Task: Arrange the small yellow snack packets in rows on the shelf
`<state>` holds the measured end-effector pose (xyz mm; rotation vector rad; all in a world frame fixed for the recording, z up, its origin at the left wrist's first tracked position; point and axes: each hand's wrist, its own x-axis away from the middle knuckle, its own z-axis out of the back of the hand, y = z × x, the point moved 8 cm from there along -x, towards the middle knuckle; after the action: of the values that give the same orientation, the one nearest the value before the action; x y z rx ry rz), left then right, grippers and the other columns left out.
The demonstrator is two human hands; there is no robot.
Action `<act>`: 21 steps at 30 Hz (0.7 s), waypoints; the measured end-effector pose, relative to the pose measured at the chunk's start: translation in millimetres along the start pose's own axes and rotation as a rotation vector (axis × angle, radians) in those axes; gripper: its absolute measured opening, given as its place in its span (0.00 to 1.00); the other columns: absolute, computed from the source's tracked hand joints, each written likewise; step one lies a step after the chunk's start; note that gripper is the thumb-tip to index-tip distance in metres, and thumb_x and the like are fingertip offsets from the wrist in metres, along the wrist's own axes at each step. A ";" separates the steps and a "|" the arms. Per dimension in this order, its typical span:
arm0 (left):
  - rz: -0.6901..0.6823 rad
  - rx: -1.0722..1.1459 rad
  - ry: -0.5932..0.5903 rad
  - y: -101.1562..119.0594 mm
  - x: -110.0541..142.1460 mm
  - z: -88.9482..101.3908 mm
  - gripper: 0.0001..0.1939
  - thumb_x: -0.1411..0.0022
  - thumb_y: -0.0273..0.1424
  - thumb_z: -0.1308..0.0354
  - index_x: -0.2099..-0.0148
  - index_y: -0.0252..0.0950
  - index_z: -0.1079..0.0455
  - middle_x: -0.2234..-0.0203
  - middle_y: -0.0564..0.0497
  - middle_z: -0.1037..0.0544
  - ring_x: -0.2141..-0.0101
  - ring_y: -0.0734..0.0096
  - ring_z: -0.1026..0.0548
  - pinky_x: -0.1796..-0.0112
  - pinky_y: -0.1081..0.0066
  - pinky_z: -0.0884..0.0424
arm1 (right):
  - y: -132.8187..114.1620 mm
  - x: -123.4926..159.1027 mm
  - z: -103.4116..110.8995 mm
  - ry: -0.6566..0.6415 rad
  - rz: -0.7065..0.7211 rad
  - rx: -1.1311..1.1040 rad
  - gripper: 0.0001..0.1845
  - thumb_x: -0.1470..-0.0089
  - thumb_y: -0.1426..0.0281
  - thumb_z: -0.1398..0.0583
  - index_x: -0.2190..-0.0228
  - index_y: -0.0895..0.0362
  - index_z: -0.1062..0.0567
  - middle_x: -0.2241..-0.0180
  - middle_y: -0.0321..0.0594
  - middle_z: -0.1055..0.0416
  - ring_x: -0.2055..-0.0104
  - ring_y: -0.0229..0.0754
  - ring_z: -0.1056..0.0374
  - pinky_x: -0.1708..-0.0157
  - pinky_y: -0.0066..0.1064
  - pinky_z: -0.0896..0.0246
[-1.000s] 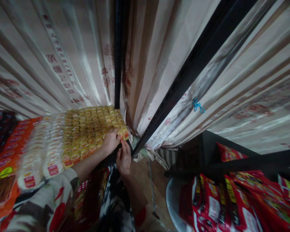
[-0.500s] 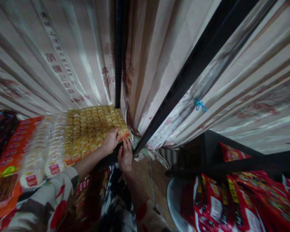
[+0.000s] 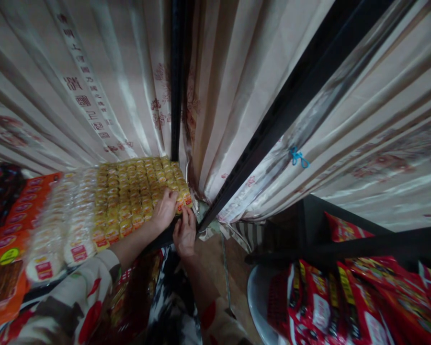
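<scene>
Yellow-wrapped packets (image 3: 129, 191) fill a block of close, straight rows to the left of the slanted black post (image 3: 280, 115), their near right corner just beside its foot. Each is small and plump, in shiny, crinkled film that turns from mustard to olive in the dim light. Red-orange labels show on the ends of the front row, and paler patches mark the packets behind; the print is too blurred to read.

The person's left hand (image 3: 164, 210) is at that front corner, left of the post's foot, fingers bent down onto the packets; whether they pinch one cannot be told. The right hand (image 3: 185, 235), also left of the foot but nearer the person, has its fingers close together and slightly curled, tips up at the corner packets; its grip cannot be made out either.

Farther left of the post, past the yellow block, lie rows of clear-wrapped white packets (image 3: 79, 220) with red labels, then orange packs (image 3: 25, 215). Right of its foot, glossy red bags (image 3: 318, 297) crowd together by a pale basin (image 3: 254, 299).
</scene>
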<state>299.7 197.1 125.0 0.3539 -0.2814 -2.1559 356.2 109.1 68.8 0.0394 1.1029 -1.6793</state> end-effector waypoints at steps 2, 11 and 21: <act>-0.032 -0.018 -0.016 1.5 1.2 -1.3 0.08 0.37 0.30 0.54 0.56 0.36 0.37 0.58 0.48 0.36 0.65 0.73 0.28 0.65 0.74 0.31 | -0.6 0.8 -1.3 -0.010 0.017 0.001 0.27 0.49 0.78 0.51 0.46 0.61 0.39 0.50 0.50 0.40 0.46 0.46 0.45 0.48 0.43 0.42; -0.015 -0.162 -0.114 4.9 -4.7 -6.5 0.10 0.36 0.29 0.57 0.54 0.35 0.39 0.57 0.46 0.33 0.67 0.68 0.26 0.70 0.71 0.32 | -1.4 0.3 -6.8 -0.069 0.039 0.056 0.31 0.52 0.80 0.51 0.45 0.60 0.39 0.51 0.50 0.39 0.47 0.46 0.44 0.49 0.40 0.41; -0.033 -0.061 -0.090 0.7 4.7 -6.9 0.10 0.35 0.28 0.58 0.54 0.35 0.39 0.58 0.47 0.32 0.66 0.72 0.27 0.67 0.74 0.32 | 0.1 2.6 -9.2 -0.013 0.050 0.049 0.29 0.50 0.77 0.51 0.45 0.58 0.40 0.50 0.48 0.39 0.47 0.45 0.43 0.48 0.41 0.41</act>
<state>300.1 192.3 118.2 0.2277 -0.2613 -2.2108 350.9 113.4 62.2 0.0867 1.0423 -1.6593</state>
